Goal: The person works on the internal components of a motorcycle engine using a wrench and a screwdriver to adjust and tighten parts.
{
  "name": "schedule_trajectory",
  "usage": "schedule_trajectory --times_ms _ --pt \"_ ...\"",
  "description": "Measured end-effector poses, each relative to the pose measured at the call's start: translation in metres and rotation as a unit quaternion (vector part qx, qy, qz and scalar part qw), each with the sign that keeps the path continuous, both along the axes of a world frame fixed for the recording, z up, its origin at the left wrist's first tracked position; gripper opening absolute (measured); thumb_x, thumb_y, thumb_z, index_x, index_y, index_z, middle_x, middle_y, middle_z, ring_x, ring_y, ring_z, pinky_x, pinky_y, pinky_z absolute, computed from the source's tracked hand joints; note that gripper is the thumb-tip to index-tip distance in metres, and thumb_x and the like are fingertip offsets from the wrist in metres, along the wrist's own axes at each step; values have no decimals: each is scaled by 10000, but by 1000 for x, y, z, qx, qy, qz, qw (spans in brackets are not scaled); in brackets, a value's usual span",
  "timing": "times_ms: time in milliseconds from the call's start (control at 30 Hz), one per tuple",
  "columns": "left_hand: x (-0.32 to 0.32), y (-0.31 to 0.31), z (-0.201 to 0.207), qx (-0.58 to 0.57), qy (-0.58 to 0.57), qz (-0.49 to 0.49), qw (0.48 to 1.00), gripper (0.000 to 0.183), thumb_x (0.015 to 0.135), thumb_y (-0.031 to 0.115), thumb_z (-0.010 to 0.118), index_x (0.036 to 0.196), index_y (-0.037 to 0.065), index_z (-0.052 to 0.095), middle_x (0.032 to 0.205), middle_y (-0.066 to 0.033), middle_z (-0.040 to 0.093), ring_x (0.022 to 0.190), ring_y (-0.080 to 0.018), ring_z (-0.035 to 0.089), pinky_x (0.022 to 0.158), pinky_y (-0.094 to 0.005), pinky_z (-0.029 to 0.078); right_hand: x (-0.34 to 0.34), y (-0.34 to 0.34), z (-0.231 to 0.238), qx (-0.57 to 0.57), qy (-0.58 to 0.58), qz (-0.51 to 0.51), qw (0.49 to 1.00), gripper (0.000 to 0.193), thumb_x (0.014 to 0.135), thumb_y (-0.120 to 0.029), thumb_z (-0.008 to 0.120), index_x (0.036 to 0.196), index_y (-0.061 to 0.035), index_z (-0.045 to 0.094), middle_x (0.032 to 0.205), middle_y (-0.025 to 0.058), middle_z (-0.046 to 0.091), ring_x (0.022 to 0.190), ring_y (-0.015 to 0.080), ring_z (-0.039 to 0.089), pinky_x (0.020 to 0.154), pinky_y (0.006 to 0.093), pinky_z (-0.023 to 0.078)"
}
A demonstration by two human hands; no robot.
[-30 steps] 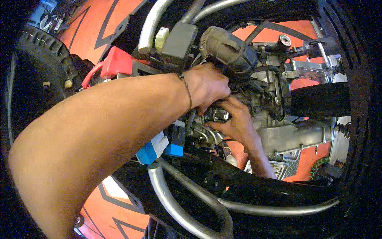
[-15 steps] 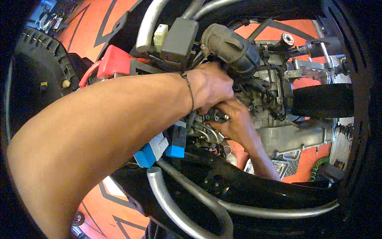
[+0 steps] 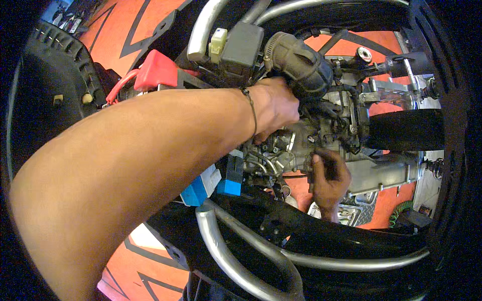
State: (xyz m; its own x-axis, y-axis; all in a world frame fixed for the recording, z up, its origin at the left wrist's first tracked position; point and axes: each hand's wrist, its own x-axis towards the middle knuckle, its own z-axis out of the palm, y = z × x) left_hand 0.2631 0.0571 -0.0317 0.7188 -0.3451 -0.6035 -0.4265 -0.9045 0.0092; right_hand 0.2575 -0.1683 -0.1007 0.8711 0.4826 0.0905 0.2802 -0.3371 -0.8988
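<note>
My left hand [image 3: 277, 108] reaches over the frame into the engine bay, with a thin dark bracelet at its wrist. It is curled closed beside the ribbed black rubber intake duct [image 3: 301, 65], its fingertips hidden among hoses and wires. My right hand [image 3: 329, 180] comes up from beneath the lower frame rail, in front of the engine [image 3: 296, 138]. Its fingers are bent in and the thumb points up; whatever may be between them is too dark to make out. Small metal pipes [image 3: 261, 161] lie between the two hands.
Silver frame tubes [image 3: 221, 246] curve along the near side. A red terminal cover [image 3: 155, 70], a black box [image 3: 243, 50] and blue-ended relays [image 3: 229, 187] surround the left arm. The tyre [image 3: 406, 129] stands at the right. A metal tray [image 3: 359, 208] lies on the orange floor.
My right hand has drawn away from the left one, down and to the right, uncovering the engine parts between them. My left hand stays by the duct. The view has shifted slightly.
</note>
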Motion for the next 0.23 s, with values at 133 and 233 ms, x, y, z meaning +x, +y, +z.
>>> schedule_trajectory --times_ms 133,233 --pt "-2 5 1 -11 23 9 1000 314 558 314 827 782 125 715 831 -78 693 729 -264 660 567 -426 506 -24 -6 -19 -24 44 -34 998 145 824 -90 659 950 -21 642 749 57 648 590 98 568 561 237 458" --pt "13 4 -4 -17 3 -9 1000 333 603 381 800 761 105 698 815 -55 691 597 -243 623 442 -412 444 -38 -18 -28 74 75 -29 994 165 861 -55 610 1016 -1 598 668 80 627 475 91 513 418 220 411"
